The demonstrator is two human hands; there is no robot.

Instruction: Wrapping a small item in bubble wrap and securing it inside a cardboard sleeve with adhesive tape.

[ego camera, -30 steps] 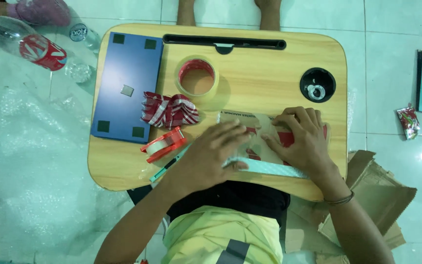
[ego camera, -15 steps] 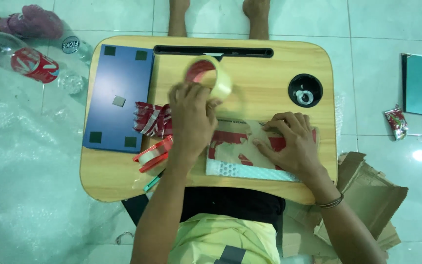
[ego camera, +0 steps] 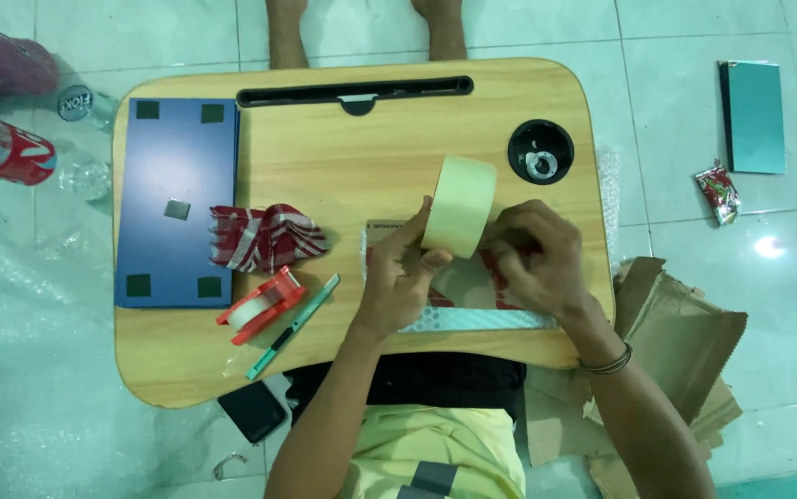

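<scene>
Nearest to the person, the left hand (ego camera: 396, 288) has its grip closed on the roll of tape (ego camera: 458, 205), held on edge above the wrapped parcel (ego camera: 472, 305) on the wooden surface (ego camera: 343, 166). The roll's round face looks toward the right hand (ego camera: 532, 259), which is just beside it, fingers curled at its rim; whether they pinch the tape end I cannot tell. Both hands hide most of the parcel. Farther left lie a red dispenser (ego camera: 264, 303) and a checked cloth (ego camera: 264, 237).

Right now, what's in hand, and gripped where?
Left hand holds the roll of tape upright by its lower rim; right hand touches its side edge.
</scene>
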